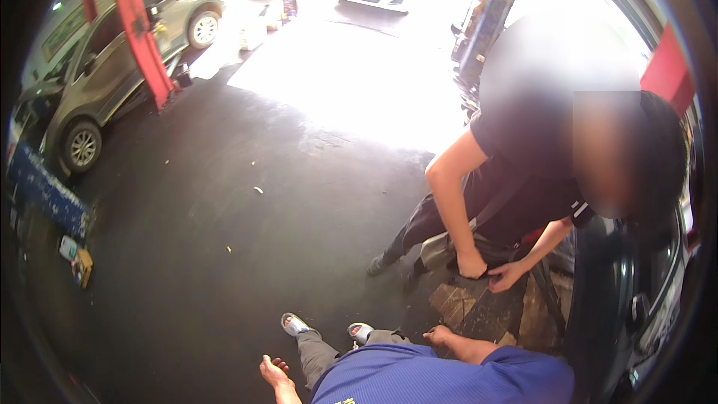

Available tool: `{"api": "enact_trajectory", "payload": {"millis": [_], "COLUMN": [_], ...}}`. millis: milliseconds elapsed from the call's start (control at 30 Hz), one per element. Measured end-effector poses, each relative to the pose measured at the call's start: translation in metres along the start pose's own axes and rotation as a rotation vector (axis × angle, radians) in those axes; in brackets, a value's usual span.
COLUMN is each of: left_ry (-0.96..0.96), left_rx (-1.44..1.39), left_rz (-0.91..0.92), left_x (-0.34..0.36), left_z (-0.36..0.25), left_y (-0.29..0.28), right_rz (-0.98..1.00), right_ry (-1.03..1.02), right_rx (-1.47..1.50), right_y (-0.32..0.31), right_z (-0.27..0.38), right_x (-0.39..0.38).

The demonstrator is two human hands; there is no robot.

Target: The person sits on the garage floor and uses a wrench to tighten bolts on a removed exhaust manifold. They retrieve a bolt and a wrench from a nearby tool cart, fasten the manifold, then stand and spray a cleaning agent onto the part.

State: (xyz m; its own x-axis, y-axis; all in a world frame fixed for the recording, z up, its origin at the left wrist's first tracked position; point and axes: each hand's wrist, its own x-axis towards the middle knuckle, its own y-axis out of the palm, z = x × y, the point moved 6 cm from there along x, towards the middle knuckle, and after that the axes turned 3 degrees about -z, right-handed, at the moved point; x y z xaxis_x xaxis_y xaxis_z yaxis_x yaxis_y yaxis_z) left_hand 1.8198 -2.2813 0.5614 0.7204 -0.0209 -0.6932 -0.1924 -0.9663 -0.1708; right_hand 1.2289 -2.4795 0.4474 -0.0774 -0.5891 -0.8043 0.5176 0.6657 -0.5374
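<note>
My left hand [276, 371] hangs low at my left side, its fingers loosely curled and apart, with nothing seen in it. In front of my right hip is my right hand [439, 335], fingers pointing left and loosely spread; I see nothing in it either. Flattened brown cardboard [453, 304] lies on the floor just beyond it. A person in dark clothes [516, 202] bends over at the right, both hands [473, 263] close together at a small dark thing I cannot make out.
A dark car [606, 284] stands close on my right. A red lift post [140, 37] and a grey-brown car [112, 60] are at far left, with a blue lift arm [48, 187] nearer. Another post [486, 22] rises beyond the person. Small scraps [258, 190] dot the dark floor.
</note>
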Motion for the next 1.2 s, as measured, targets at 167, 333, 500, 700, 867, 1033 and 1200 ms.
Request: {"api": "enact_trajectory", "payload": {"millis": [167, 333, 500, 700, 867, 1033, 1200], "left_ry": [-0.026, 0.067, 0.074, 0.045, 0.034, 0.020, 0.097], "left_rx": [0.086, 0.139, 0.153, 0.131, 0.119, 0.174, 0.238], "left_rz": [0.056, 0.084, 0.071, 0.166, 0.197, 0.174, 0.170], "left_x": [0.085, 0.170, 0.239, 0.260, 0.264, 0.282, 0.313], "left_z": [-0.062, -0.166, -0.238, -0.285, -0.298, -0.336, -0.403], "left_y": [0.015, 0.015, 0.017, 0.063, 0.112, 0.150, 0.201], "right_rz": [0.041, -0.007, -0.068, -0.058, 0.000, 0.027, -0.063], "right_ry": [0.193, 0.201, 0.183, 0.210, 0.195, 0.131, -0.021], "right_rx": [-0.025, 0.045, 0.179, 0.124, 0.018, 0.007, 0.265], "right_y": [0.038, 0.081, 0.103, 0.111, 0.114, 0.089, 0.033], "right_z": [0.058, 0.160, 0.225, 0.267, 0.332, 0.455, 0.581], "right_x": [-0.050, -0.066, -0.064, -0.057, -0.018, 0.039, 0.071]}}
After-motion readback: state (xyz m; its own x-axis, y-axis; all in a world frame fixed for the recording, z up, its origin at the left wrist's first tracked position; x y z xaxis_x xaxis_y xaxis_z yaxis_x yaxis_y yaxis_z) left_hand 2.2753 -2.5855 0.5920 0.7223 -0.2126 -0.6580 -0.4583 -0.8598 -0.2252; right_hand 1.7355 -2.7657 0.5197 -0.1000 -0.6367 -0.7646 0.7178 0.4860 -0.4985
